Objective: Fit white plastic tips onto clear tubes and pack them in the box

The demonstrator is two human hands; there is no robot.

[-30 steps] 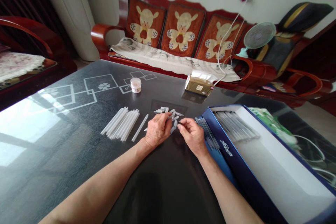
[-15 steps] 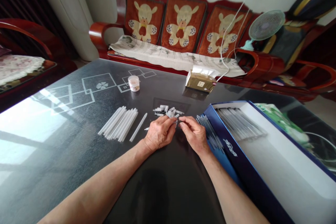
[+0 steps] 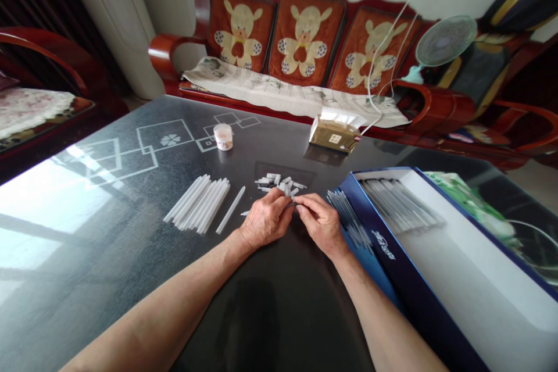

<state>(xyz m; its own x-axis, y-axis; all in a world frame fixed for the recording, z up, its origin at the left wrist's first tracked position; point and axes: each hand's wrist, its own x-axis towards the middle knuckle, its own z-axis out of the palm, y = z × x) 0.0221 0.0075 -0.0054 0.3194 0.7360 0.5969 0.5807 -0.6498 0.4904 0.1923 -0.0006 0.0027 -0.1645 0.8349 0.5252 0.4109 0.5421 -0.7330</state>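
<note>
My left hand (image 3: 267, 216) is closed around a white pen barrel (image 3: 244, 213), whose pointed end pokes out on the left. Against its fingertips, my right hand (image 3: 320, 221) pinches at the barrel's other end; what lies between those fingers is too small to make out. Just beyond both hands lies a loose heap of small white and grey pieces (image 3: 274, 179), like pen caps or plugs. To the left are a row of white pen barrels (image 3: 199, 203) and a single barrel (image 3: 230, 210) apart from them. Thin dark rods like pen refills (image 3: 350, 218) lie right of my right hand.
A long blue box (image 3: 462, 256) on the right holds a row of clear pens (image 3: 399, 206). Farther back stand a small tub (image 3: 224, 138) and a tissue pack (image 3: 335, 133). A green-white plastic bag (image 3: 466, 197) lies beyond the box. A wooden sofa (image 3: 174, 61) faces the table.
Both hands stay nearly in place. The right fingertips have shifted slightly left, closer against the left hand; a small dark bit seen between them before is now hidden.
</note>
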